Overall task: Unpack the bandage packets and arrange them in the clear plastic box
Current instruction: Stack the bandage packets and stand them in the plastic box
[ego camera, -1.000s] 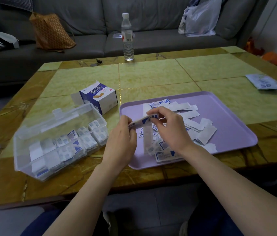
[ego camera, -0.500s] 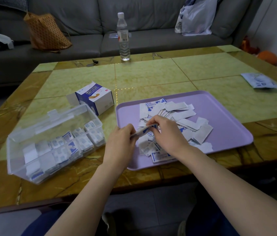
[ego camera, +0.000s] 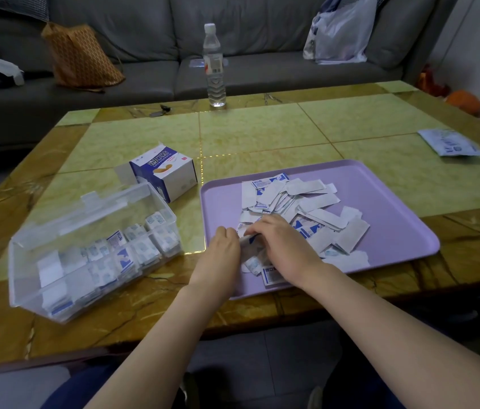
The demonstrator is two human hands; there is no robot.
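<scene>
Right now the fingers of the left hand [ego camera: 223, 249] and the right hand [ego camera: 281, 246] are pinched together on one small bandage packet [ego camera: 246, 241] between them, low over the purple tray [ego camera: 386, 199] in the middle of the frame. More loose packets [ego camera: 306, 202] lie piled there. At lower left, the clear plastic box [ego camera: 85, 249] sits open with packets inside, near the bandage carton [ego camera: 165, 169].

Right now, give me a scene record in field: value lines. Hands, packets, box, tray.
left hand: pinching a small stack of bandage packets over the tray
right hand: gripping the same stack
loose packets: piled on the purple tray
clear plastic box: open, left of the tray, packets in rows inside
bandage carton: open, behind the box
water bottle: upright, far table edge
</scene>
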